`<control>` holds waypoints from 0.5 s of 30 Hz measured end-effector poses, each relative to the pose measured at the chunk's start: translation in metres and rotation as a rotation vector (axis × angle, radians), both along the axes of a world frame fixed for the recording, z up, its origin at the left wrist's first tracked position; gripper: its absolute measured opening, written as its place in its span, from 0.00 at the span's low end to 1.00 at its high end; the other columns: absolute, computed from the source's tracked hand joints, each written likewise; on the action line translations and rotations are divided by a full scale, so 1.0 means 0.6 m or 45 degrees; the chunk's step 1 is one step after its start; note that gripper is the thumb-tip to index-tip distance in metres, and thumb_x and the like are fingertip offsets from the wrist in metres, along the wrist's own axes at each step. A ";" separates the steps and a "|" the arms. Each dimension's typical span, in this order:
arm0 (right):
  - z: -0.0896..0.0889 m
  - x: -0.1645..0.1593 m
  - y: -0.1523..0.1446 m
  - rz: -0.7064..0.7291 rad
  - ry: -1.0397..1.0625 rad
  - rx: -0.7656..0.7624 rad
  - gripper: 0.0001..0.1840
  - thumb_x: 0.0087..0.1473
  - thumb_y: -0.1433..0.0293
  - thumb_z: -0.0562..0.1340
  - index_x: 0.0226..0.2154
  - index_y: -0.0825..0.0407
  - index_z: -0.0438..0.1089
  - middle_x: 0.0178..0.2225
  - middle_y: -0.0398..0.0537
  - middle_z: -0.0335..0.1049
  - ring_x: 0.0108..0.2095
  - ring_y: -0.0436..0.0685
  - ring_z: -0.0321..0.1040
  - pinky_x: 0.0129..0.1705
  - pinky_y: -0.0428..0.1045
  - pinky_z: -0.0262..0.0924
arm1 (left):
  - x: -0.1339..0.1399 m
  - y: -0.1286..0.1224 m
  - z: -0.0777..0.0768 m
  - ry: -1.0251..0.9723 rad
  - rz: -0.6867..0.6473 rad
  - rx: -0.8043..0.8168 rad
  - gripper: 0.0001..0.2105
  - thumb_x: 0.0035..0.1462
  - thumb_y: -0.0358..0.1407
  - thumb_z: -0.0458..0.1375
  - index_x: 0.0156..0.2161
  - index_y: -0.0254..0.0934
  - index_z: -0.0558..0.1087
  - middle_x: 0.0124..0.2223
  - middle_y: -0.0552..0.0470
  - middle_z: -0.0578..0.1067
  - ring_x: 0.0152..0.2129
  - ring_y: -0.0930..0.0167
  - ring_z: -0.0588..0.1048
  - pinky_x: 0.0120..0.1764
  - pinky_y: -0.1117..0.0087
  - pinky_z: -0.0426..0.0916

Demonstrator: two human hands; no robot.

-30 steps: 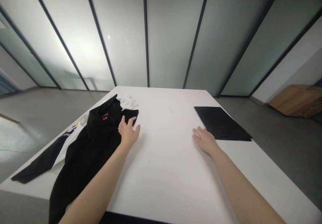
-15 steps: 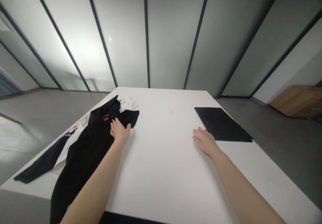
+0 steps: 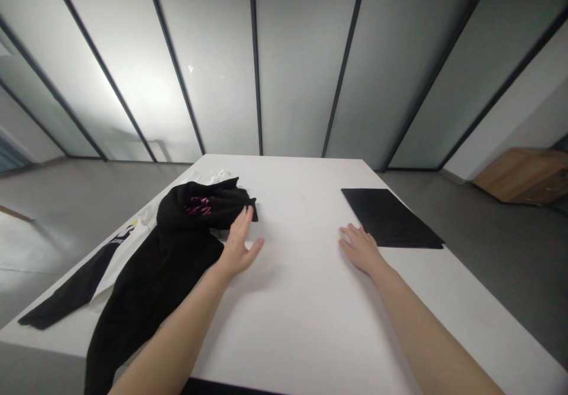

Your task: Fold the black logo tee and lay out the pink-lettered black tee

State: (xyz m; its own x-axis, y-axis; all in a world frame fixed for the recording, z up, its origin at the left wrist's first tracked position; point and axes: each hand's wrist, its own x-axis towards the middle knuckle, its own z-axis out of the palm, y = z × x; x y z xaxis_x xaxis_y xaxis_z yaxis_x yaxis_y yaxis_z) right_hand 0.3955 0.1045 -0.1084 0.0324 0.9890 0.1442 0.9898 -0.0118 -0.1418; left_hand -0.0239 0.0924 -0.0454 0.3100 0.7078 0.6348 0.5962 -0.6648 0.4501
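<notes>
A black garment with pink lettering (image 3: 164, 265) lies loosely bunched along the left of the table, its near end hanging over the front edge. At its right edge is my left hand (image 3: 239, 247), fingers stretched out and thumb apart; the fingertips overlap the cloth in view, and I cannot tell whether they touch it. My right hand (image 3: 360, 248) rests on the white tabletop with fingers spread, holding nothing. Just beyond it lies a flat, folded black cloth stack (image 3: 390, 217). Partly under the black garment is a white garment with dark sleeve (image 3: 118, 259).
The white table (image 3: 293, 312) spans the view, with its far edge before frosted glass panels (image 3: 297, 64). White crumpled cloth (image 3: 217, 176) lies at the far left. A wooden cabinet (image 3: 523, 176) stands on the floor at the right.
The black garment's far part has shifted right and its pink lettering shows more. My left hand has moved right, off the garment's middle to its edge. My right hand stays put.
</notes>
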 end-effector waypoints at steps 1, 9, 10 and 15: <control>0.000 0.000 0.000 0.000 -0.004 -0.001 0.27 0.69 0.60 0.54 0.65 0.50 0.70 0.71 0.60 0.60 0.70 0.78 0.56 0.67 0.71 0.52 | 0.011 -0.012 0.005 0.089 -0.163 -0.076 0.35 0.69 0.42 0.58 0.76 0.39 0.55 0.74 0.37 0.60 0.72 0.55 0.59 0.71 0.49 0.55; -0.002 0.002 0.002 0.030 0.032 0.035 0.25 0.69 0.62 0.56 0.63 0.50 0.71 0.69 0.62 0.63 0.68 0.76 0.59 0.66 0.72 0.55 | 0.058 -0.039 0.021 0.178 -0.458 -0.319 0.23 0.67 0.36 0.59 0.65 0.44 0.73 0.55 0.46 0.82 0.50 0.64 0.81 0.54 0.62 0.74; -0.002 0.002 0.002 0.025 0.038 0.036 0.25 0.68 0.61 0.56 0.63 0.49 0.72 0.69 0.61 0.63 0.68 0.76 0.59 0.66 0.71 0.54 | 0.055 -0.033 0.020 0.124 -0.333 -0.204 0.20 0.67 0.35 0.57 0.62 0.43 0.75 0.54 0.46 0.82 0.50 0.63 0.80 0.55 0.60 0.73; -0.001 0.002 0.003 0.033 0.106 0.045 0.25 0.67 0.61 0.56 0.62 0.48 0.73 0.68 0.59 0.66 0.69 0.76 0.59 0.67 0.73 0.53 | 0.022 -0.003 0.017 0.192 0.608 0.012 0.26 0.66 0.40 0.60 0.67 0.38 0.68 0.67 0.35 0.69 0.66 0.49 0.66 0.64 0.45 0.60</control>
State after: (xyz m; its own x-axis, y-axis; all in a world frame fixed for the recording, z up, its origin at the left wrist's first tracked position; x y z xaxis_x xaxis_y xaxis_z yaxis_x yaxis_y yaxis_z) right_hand 0.3964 0.1062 -0.1090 0.0202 0.9840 0.1772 0.9746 0.0202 -0.2232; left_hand -0.0110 0.0907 -0.0350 0.0416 0.7874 0.6151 0.8931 -0.3053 0.3304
